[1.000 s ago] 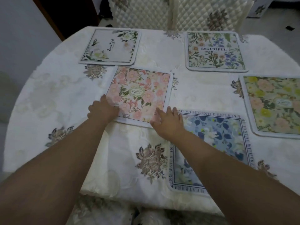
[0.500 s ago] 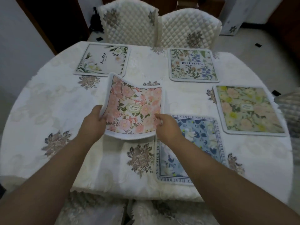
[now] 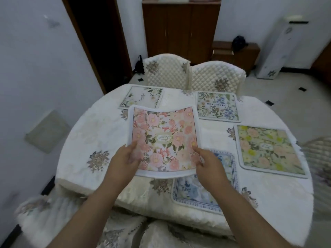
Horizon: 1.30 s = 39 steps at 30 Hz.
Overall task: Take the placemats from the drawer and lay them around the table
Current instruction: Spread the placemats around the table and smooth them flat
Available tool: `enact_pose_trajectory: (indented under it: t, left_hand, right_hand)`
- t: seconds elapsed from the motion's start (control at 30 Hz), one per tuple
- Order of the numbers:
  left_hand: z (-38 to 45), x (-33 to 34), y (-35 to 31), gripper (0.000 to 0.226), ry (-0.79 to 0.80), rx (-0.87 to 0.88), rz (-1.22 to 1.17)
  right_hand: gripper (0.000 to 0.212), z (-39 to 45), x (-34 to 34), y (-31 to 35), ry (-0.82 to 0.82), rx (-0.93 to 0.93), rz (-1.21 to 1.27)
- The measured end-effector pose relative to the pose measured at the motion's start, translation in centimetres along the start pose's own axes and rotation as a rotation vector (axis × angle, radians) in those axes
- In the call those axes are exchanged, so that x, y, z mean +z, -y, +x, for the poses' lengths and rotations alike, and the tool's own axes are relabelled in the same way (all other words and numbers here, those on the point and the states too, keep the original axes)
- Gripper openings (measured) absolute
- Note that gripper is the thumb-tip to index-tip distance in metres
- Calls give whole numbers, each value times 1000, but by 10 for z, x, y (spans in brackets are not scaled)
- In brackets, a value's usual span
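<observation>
2 hands grip the pink placemat (image 3: 163,140) by its near corners, the left hand (image 3: 123,158) and right hand (image 3: 206,161) each pinching an edge, holding it lifted and sagging above the table (image 3: 84,140). 4 other placemats lie flat: blue placemat (image 3: 202,190), yellow placemat (image 3: 268,149), white placemat (image 3: 143,98), and "BEAUTIFUL" placemat (image 3: 217,106).

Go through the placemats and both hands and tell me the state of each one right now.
Pink placemat: lifted off the table, held by its near corners, bowed.
Left hand: grip closed on the pink placemat's left corner.
Right hand: grip closed on its right corner.
Blue placemat: flat on the table, partly hidden by the right hand.
Yellow placemat: lying flat.
Beautiful placemat: lying flat.
White placemat: flat, near edge hidden.
</observation>
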<state>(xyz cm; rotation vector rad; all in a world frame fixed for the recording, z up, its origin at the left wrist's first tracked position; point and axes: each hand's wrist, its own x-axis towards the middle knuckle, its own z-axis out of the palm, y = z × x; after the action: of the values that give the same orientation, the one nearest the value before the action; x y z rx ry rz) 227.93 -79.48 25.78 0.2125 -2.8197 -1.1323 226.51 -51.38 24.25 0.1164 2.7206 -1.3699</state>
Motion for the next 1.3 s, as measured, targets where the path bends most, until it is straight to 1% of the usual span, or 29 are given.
enact_pose_trajectory:
  t: [0.1, 0.2, 0.37, 0.47, 0.57, 0.7, 0.8, 0.9, 1.03, 1.1, 1.17, 1.23, 1.3]
  left_hand:
    - [-16, -19, -10, 60, 29, 17, -14]
    - [-16, -31, -5, 64, 33, 37, -14]
    - [-2, -63, 30, 67, 66, 24, -14]
    - [18, -88, 67, 67, 92, 14, -1]
    - [43, -114, 119, 66, 151, 18, 4]
    - [76, -149, 187, 81, 308, -34, -33]
    - [100, -163, 228, 88, 418, -50, -6]
    - [113, -159, 257, 90, 504, -55, 15]
    - [115, -133, 280, 84, 610, -42, 79]
    - [114, -120, 295, 83, 598, -32, 83]
    - [113, -109, 314, 85, 566, -60, 115]
    - [109, -104, 331, 88, 592, -144, 159]
    - [107, -98, 344, 83, 648, -154, 216]
  right_hand:
    - [55, -14, -8, 10, 6, -47, -38]
    - [56, -15, -4, 17, -3, -46, -23]
    - [59, -12, 39, 41, -5, -46, -10]
    - [58, -5, 80, 62, -7, -55, -24]
    - [57, 5, 130, 87, -26, -28, -38]
    - [59, 16, 204, 115, -50, 20, -37]
    - [57, 21, 248, 126, -74, 74, -40]
    - [57, 20, 276, 124, -99, 147, -62]
    - [57, 16, 299, 106, -140, 244, -70]
    - [58, 13, 306, 92, -88, 284, -90]
    - [61, 11, 312, 74, 31, 353, -181]
    - [64, 8, 316, 60, 119, 426, -285]
    - [64, 6, 320, 49, 121, 429, -338]
